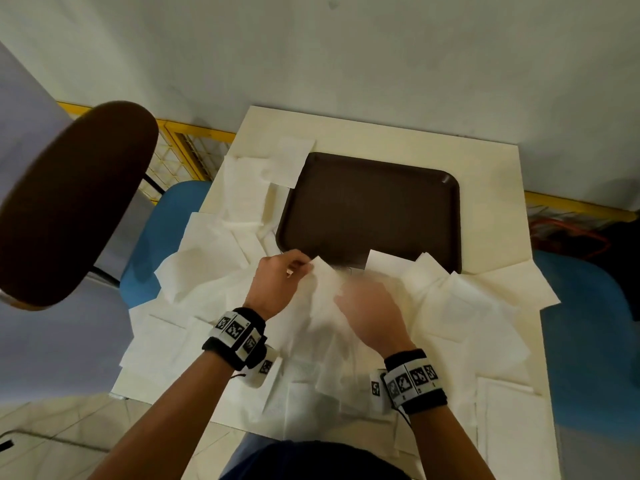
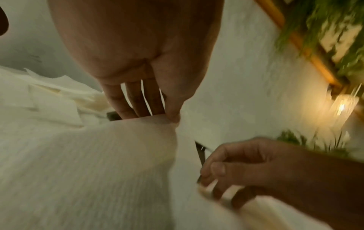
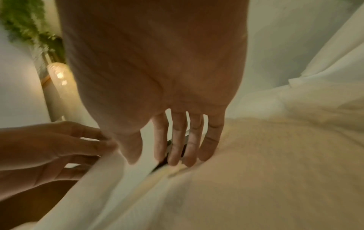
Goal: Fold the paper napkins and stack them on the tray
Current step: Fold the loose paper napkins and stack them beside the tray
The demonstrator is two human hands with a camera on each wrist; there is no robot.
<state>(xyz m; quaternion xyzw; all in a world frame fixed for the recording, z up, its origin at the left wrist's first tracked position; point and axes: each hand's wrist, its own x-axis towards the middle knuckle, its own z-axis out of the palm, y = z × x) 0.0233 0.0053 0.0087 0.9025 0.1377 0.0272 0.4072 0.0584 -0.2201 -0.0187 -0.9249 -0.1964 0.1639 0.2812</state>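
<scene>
On the pale bench (image 1: 485,161) a dark brown tray (image 1: 374,209) lies flat, with loose white paper napkins (image 1: 242,188) spread along its left side and across the whole near edge of the bench. The left hand (image 1: 277,282) is raised just in front of the tray's near rim, its grip clamped on the top corner of one napkin (image 1: 323,282): the left wrist view shows thumb and fingers (image 2: 173,115) pinching the edge of the sheet, which hangs down from them toward the bench. The right hand (image 1: 372,310) is just beside it, blurred in the head view; in the right wrist view its fingers (image 3: 194,149) are straight and spread, their tips on or very near the paper, and whether they press it I cannot tell. So that grip is apart, curled around nothing. A folded white sheet (image 1: 391,261) overlaps the tray's near edge. A brown chair back (image 1: 76,199) and blue seats (image 1: 166,230) stand beside the bench.
</scene>
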